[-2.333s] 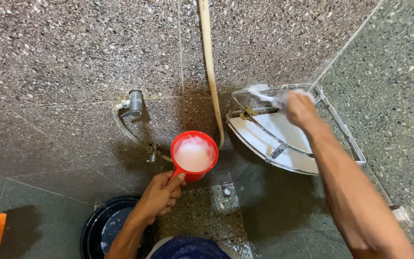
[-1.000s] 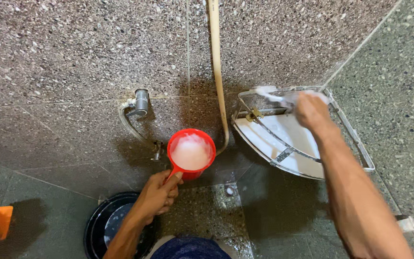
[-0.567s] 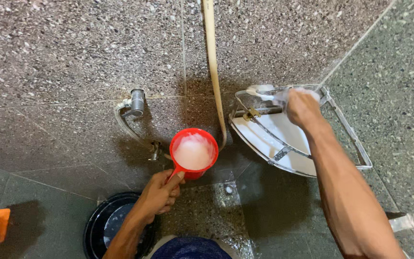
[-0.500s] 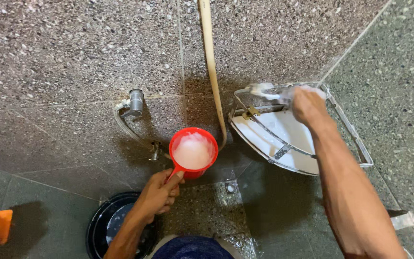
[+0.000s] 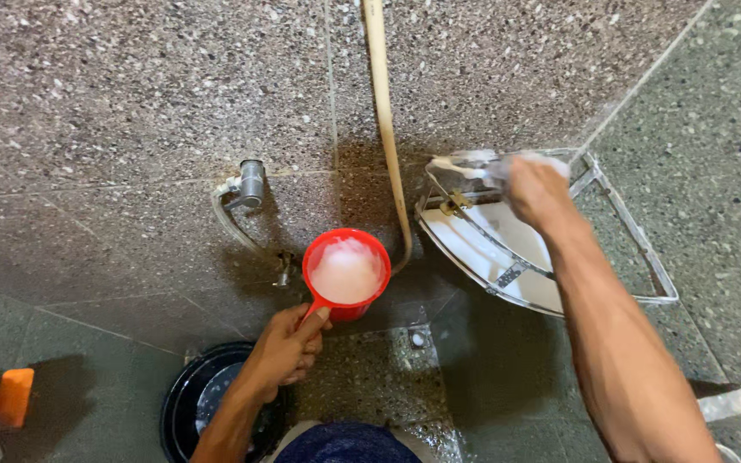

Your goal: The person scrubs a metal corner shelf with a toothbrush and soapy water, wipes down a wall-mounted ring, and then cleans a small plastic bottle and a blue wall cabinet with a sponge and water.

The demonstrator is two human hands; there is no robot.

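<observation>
Right hand [image 5: 538, 190] has shifted slightly left along the back rail of the corner shelf [image 5: 645, 257], fingers closed on a blurred, sudsy scrubber [image 5: 473, 165]. Left hand [image 5: 289, 347] clamped on the handle of the red dipper [image 5: 346, 273], full of white foam, above the black bucket [image 5: 183, 403].

Both forearms bare from the elbow down; no sleeves, cuffs or gloves in sight. No watch, ring or band on either wrist. Left hand [image 5: 289, 347] and right hand [image 5: 535, 190] both uncovered. Right forearm [image 5: 619, 343] long and sinewy, with fine hair and a visible tendon line; left forearm [image 5: 233, 416] thinner in view. At the bottom edge, a patch of dark blue cloth [image 5: 340, 443], seemingly worn on the leg or lap; weave too dim to tell.
</observation>
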